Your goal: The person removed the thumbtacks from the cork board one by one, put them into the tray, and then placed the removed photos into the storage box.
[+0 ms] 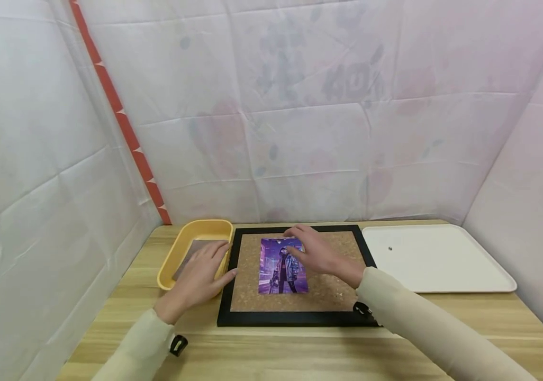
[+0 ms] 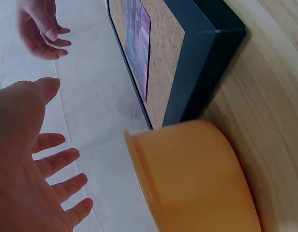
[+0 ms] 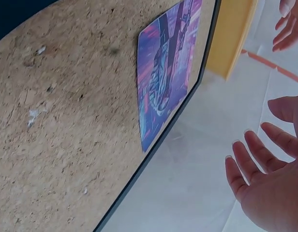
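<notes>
Hovering over the black-framed cork board (image 1: 333, 296), the right hand (image 1: 316, 254) spreads its fingers loosely above the top right corner of the purple picture card (image 1: 282, 266), which lies flat near the middle of the cork. From the right wrist view that hand's (image 3: 270, 188) grip is wide open, fingers straight and apart, holding nothing, and whether a fingertip actually touches the card cannot be told. Over on the other side, the left hand (image 1: 200, 278) sits above the yellow plastic tray (image 1: 190, 233), fingers stretched out over a dull grey sheet (image 1: 190, 254) lying inside it. The left wrist view shows that hand (image 2: 23, 169) open too, palm bare, fingers fanned, gripping nothing, with the tray's rounded corner (image 2: 197, 179) just beside the frame's corner (image 2: 207, 63). Tray and board sit side by side on the light wooden table (image 1: 300, 349). To the right of the board rests a flat white tray (image 1: 443, 264) with one small dark speck (image 1: 390, 248) on it.
</notes>
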`<state>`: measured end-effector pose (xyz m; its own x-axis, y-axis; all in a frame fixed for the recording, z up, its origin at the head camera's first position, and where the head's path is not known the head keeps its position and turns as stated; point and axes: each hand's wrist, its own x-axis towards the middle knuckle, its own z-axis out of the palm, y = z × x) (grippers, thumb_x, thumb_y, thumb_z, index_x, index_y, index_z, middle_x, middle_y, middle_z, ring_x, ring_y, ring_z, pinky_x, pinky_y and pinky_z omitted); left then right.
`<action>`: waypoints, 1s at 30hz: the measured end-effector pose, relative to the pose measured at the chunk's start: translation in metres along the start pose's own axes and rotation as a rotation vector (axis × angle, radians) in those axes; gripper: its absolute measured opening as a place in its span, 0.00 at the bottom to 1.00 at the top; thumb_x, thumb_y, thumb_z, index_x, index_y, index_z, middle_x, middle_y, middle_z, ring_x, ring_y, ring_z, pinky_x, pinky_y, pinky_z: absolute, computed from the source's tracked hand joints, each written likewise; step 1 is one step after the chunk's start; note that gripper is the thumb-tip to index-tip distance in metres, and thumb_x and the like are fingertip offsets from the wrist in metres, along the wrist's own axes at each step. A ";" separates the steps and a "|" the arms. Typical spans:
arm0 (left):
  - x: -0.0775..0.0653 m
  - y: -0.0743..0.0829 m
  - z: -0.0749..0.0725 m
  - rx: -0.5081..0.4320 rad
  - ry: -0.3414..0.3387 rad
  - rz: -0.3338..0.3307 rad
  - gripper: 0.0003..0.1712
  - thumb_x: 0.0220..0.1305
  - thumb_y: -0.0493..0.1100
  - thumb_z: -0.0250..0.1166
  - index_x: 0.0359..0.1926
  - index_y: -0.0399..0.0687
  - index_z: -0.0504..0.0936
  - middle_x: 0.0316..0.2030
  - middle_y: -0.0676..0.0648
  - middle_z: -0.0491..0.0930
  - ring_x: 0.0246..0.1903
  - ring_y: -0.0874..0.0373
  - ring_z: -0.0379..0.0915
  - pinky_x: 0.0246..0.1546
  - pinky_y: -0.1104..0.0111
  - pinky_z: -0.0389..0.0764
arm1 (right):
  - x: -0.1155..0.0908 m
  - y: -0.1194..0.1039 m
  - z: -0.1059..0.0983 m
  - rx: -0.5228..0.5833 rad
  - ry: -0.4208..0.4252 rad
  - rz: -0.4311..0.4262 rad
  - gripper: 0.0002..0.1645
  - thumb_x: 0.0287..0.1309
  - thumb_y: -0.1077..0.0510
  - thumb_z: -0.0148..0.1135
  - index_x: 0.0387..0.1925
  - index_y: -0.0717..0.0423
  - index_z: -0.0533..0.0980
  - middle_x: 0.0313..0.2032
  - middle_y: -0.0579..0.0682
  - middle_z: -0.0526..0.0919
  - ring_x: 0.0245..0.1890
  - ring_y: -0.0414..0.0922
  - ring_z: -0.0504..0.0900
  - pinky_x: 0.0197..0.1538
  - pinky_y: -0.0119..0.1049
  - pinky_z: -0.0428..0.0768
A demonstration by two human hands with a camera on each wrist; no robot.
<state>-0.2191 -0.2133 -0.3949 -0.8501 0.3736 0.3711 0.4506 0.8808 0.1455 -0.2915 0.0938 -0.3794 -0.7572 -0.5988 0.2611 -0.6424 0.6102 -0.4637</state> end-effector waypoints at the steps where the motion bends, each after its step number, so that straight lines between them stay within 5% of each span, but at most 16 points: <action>1: 0.002 0.002 0.002 0.006 -0.011 -0.004 0.38 0.71 0.58 0.64 0.71 0.38 0.71 0.69 0.37 0.71 0.68 0.38 0.66 0.67 0.39 0.67 | 0.000 0.002 0.000 0.001 0.003 0.004 0.20 0.72 0.59 0.61 0.61 0.59 0.75 0.58 0.57 0.78 0.61 0.56 0.77 0.63 0.53 0.77; 10: 0.013 0.022 0.016 -0.034 -0.106 -0.052 0.43 0.71 0.58 0.64 0.75 0.38 0.65 0.74 0.37 0.64 0.73 0.39 0.58 0.72 0.40 0.58 | -0.002 0.023 -0.002 -0.013 0.025 0.024 0.20 0.72 0.58 0.61 0.62 0.60 0.75 0.58 0.59 0.79 0.60 0.56 0.78 0.60 0.55 0.78; 30: 0.031 0.053 0.056 -0.092 -0.342 0.005 0.50 0.76 0.63 0.55 0.80 0.33 0.49 0.79 0.33 0.49 0.78 0.38 0.47 0.75 0.46 0.54 | 0.010 0.053 0.007 0.003 0.024 0.099 0.21 0.72 0.59 0.60 0.62 0.64 0.75 0.57 0.60 0.78 0.59 0.59 0.78 0.61 0.56 0.77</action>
<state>-0.2366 -0.1384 -0.4270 -0.8829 0.4673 0.0458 0.4644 0.8546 0.2324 -0.3327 0.1166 -0.4076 -0.8193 -0.5234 0.2341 -0.5643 0.6638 -0.4908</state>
